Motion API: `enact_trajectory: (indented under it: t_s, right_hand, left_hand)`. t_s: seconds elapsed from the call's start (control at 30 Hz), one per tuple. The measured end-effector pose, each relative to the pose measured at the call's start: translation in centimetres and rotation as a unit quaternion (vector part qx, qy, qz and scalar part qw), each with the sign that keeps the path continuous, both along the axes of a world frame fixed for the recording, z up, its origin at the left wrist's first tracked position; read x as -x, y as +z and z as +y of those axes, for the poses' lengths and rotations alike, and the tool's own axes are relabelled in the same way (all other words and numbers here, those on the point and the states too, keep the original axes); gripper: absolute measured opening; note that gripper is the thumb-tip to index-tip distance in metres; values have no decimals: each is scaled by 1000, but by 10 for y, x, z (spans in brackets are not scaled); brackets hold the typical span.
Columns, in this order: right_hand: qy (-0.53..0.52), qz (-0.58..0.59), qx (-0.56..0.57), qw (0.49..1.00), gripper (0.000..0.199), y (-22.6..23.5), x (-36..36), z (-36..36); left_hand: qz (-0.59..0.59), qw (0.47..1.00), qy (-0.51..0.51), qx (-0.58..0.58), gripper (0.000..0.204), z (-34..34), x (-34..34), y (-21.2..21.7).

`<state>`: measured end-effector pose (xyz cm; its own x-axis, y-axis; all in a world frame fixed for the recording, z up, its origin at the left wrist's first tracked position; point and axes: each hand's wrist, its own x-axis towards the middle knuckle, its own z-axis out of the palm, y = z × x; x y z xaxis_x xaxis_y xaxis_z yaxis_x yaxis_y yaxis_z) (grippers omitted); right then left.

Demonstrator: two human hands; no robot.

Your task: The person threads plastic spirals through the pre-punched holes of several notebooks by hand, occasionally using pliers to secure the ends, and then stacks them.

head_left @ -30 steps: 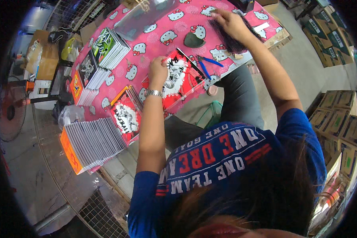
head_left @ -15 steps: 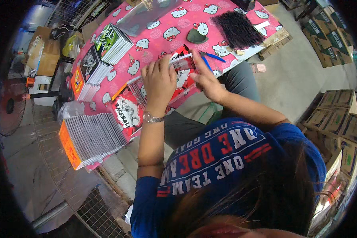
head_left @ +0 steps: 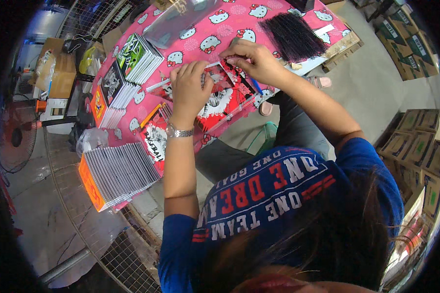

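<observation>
On the pink-covered table, a notebook [head_left: 222, 78] with a red, black and white cover lies tilted on another red and white notebook [head_left: 219, 103]. My left hand [head_left: 191, 88] is closed over its near left part, fingers bent across its pale far edge. At the notebook's far right corner, my right hand [head_left: 255, 59] has thumb and fingers pinched together. What it pinches, if anything, is too small to make out. Under my right wrist, blue-handled pliers [head_left: 257, 87] show only in part.
Black plastic spiral coils [head_left: 293, 36] lie at the far right. On the left stand notebook stacks with green [head_left: 139, 58], black [head_left: 120, 85] and orange covers [head_left: 92, 181]. A notebook with a baseball cover [head_left: 154, 139] lies nearer. Cartons [head_left: 410, 141] are piled at the right.
My right hand has moved from the notebook's right edge to its far corner and now pinches. The notebook has been lowered flatter. The grey-green dish is now hidden behind my right hand.
</observation>
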<state>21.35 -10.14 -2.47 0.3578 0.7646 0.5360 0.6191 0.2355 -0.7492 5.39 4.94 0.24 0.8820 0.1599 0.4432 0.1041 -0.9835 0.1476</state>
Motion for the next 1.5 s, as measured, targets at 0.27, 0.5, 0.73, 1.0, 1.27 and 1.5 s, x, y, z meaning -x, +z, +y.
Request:
enact_trajectory:
  t_s: [0.27,0.5,0.73,1.0,1.27,1.5]
  right_hand:
    - [-13,-88,-18,996,24,4,-2,8]
    - [11,-60,-54,997,20,3,-4,7]
    - [-15,-48,-61,997,23,3,2,4]
    - [13,-81,-54,995,25,8,0,-1]
    - [26,11,-18,999,22,11,18,-25]
    - [17,-71,-18,997,24,15,24,-53]
  left_hand:
    - [-6,1000,-4,0,25,-2,-3,2]
    - [-1,999,-23,31,21,2,-6,3]
    - [-33,998,-49,24,21,9,-11,1]
    - [-23,998,-52,38,20,6,-8,-1]
    - [-38,996,-81,26,16,-12,5,-5]
    - [-58,988,-143,29,15,-21,9,-4]
